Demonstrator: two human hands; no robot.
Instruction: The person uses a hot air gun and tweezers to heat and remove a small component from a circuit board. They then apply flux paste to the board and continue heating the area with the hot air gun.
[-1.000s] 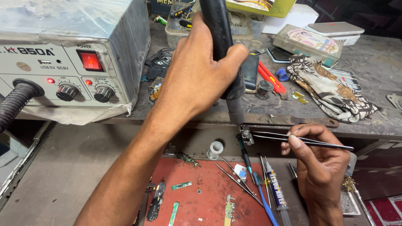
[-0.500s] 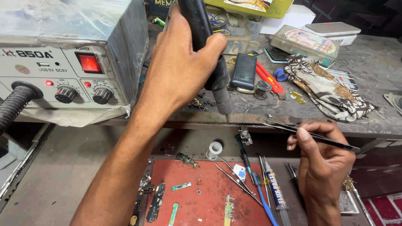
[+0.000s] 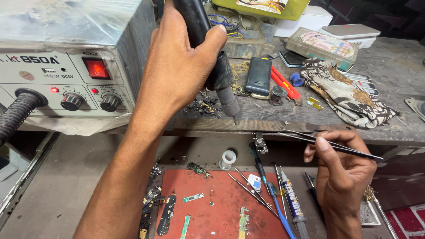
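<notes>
Since a moment ago the left hand has carried the black hot-air wand with a metal nozzle leftward, toward the grey rework station with a lit red switch; the nozzle tip now hangs over the worn wooden bench edge, just right of the station. Its fingers are wrapped tight around the wand. The right hand, further right of the station and lower, pinches slim steel tweezers between thumb and fingertips, tips pointing left, above the red work mat.
</notes>
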